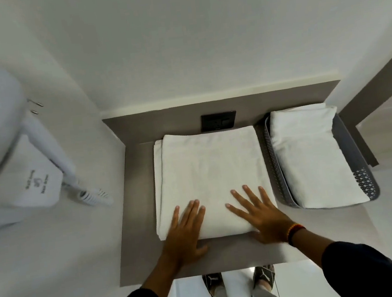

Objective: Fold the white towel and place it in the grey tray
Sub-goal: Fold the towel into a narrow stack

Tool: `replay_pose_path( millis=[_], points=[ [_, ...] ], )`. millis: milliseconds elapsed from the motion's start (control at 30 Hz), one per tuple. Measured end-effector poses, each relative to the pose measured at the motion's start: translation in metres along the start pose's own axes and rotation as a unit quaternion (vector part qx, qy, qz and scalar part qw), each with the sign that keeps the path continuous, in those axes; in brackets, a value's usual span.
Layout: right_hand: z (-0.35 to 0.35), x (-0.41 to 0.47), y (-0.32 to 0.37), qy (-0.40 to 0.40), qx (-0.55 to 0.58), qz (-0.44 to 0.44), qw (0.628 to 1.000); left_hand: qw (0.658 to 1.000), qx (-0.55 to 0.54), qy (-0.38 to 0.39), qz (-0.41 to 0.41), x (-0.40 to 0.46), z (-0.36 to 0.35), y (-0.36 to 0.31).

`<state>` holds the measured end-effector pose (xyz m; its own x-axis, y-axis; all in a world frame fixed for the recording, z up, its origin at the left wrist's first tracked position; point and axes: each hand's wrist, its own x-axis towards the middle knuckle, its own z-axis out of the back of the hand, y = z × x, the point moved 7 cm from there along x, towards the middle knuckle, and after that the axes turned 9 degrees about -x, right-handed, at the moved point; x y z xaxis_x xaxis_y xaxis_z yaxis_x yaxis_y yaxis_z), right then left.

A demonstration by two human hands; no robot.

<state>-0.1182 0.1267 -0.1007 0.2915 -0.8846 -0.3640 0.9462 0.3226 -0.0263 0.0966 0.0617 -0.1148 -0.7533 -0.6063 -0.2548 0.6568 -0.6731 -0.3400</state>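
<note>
A white towel (207,171), folded into a thick rectangle, lies flat on the grey-brown table (137,203). My left hand (185,232) rests palm down on the towel's near left corner, fingers together. My right hand (263,214) presses flat on the near right part, fingers spread. Neither hand grips the cloth. To the right stands the grey perforated tray (362,178), which holds another folded white towel (310,154).
A black wall socket (218,120) sits on the panel behind the towel. At the left, a bed with a white cloth bag (30,182) and a white hairdryer with coiled cord (88,194). My shoes (239,282) show below the table's near edge.
</note>
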Motion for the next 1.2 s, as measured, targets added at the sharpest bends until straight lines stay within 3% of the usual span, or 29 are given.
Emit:
replay_pose_path(
  millis=[133,233,267,333,400,467,533,600,633,700,767,867,967,1067,1200],
  points=[
    [0.013,0.004,0.001,0.023,-0.03,-0.051,0.998,0.996,0.061,-0.065,0.032,-0.004,0.011,0.008],
    [0.044,0.015,-0.01,0.084,0.052,-0.096,0.991,0.997,0.022,-0.055,0.05,0.011,0.04,0.005],
    [0.061,0.021,-0.017,0.074,0.068,-0.105,0.989,0.998,-0.013,-0.032,0.06,0.015,0.055,0.006],
    [0.091,0.014,-0.017,0.167,0.168,-0.106,0.966,0.985,-0.107,0.076,0.115,0.023,0.078,0.011],
    [0.1,0.005,-0.028,0.233,0.307,-0.138,0.912,0.946,-0.178,0.208,0.175,0.026,0.092,0.012],
    [0.076,0.001,-0.052,0.287,0.402,-0.174,0.852,0.915,-0.204,0.291,0.192,0.025,0.103,0.009],
    [0.041,0.003,-0.075,0.315,0.426,-0.197,0.825,0.896,-0.209,0.319,0.225,0.021,0.113,0.013],
    [0.027,0.017,-0.084,0.365,0.433,-0.137,0.812,0.887,-0.227,0.312,0.254,0.027,0.125,0.024],
    [0.063,0.012,-0.072,0.372,0.42,-0.115,0.819,0.888,-0.237,0.296,0.258,0.034,0.132,0.03],
    [0.107,0.022,-0.066,0.339,0.385,-0.094,0.853,0.9,-0.255,0.251,0.249,0.056,0.137,0.045],
    [0.106,0.035,-0.088,0.272,0.325,-0.109,0.899,0.921,-0.251,0.198,0.225,0.075,0.136,0.05],
    [0.087,0.038,-0.095,0.194,0.199,-0.146,0.949,0.956,-0.159,0.126,0.21,0.086,0.112,0.052],
    [0.075,0.033,-0.082,0.061,0.129,-0.175,0.974,0.978,-0.022,0.069,0.195,0.082,0.082,0.043],
    [0.058,0.022,-0.062,-0.069,0.04,-0.224,0.971,0.981,0.068,-0.03,0.176,0.074,0.081,0.023],
    [0.04,0.015,-0.022,-0.101,0.047,-0.181,0.977,0.99,0.037,-0.115,0.075,0.07,0.078,-0.025]
  ],
)
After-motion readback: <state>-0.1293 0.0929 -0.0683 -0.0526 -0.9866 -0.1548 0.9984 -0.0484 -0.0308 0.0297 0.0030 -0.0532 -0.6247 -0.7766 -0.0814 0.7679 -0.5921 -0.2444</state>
